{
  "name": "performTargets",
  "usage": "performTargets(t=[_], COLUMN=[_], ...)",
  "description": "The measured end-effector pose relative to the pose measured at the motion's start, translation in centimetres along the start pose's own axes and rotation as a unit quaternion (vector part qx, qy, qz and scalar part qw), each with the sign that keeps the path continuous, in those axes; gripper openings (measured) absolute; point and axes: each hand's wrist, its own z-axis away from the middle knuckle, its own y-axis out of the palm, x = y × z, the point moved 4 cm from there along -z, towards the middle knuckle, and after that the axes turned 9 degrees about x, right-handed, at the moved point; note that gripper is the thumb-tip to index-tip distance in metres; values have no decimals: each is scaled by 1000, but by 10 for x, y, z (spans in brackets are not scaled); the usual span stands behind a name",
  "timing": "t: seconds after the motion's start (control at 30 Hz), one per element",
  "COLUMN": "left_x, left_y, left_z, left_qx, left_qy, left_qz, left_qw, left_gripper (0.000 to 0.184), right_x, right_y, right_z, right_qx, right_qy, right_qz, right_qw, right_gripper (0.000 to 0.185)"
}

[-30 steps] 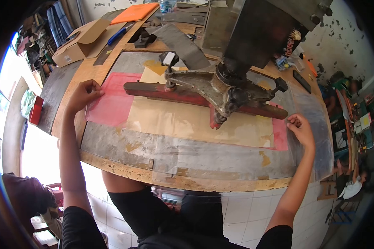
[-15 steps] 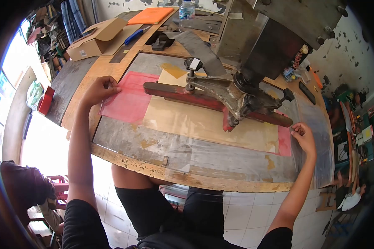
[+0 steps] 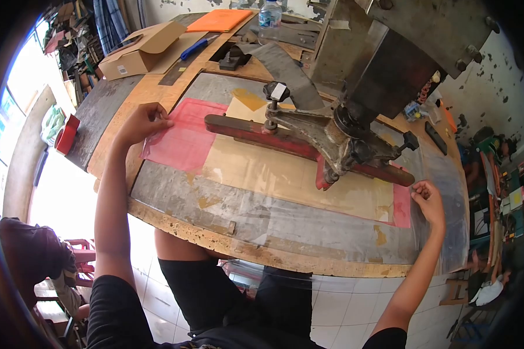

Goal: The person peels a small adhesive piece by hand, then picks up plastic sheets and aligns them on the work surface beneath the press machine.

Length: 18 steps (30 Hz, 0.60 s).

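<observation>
A clear plastic sheet [image 3: 256, 224] lies across the metal plate [image 3: 169, 186] of the worktable, over a tan sheet [image 3: 262, 168] with pink ends. My left hand [image 3: 144, 123] is closed in a pinch at the plastic's left edge, beside the left pink piece [image 3: 183, 139]. On the other side my right hand [image 3: 428, 202] pinches the plastic near the right pink strip [image 3: 402, 206], just below the end of the press bar. This long red-and-grey press bar [image 3: 297, 145] stands above the sheets and hides part of them.
The press column [image 3: 378, 70] rises at the back right. Behind the plate are a cardboard box [image 3: 140, 55], a blue cutter [image 3: 195, 49], an orange folder [image 3: 220, 20] and a water bottle [image 3: 269, 17]. Plastic hangs over the right edge. A person [image 3: 32, 262] sits at lower left.
The view has shifted slightly, moving the press and table a little right in the picture. Both hands keep their pinch, nearly in the same places.
</observation>
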Motion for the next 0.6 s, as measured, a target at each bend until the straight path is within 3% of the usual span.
performTargets(t=[0.13,0.23,0.6], left_x=[-5,1,3], left_y=[0,2,3], left_z=[1,-2,-2], left_qx=[11,-7,-6], left_qy=[-31,9,9], left_qz=[-7,3,6], left_qw=[999,1000,1000], left_gripper=[29,35,34], right_x=[-6,-4,9], right_y=[0,1,1], right_z=[-1,0,1], right_qx=[-3,-2,-16], right_qy=[-11,-13,-45], right_qz=[-1,7,47], right_qw=[1000,1000,998], right_gripper=[21,20,17])
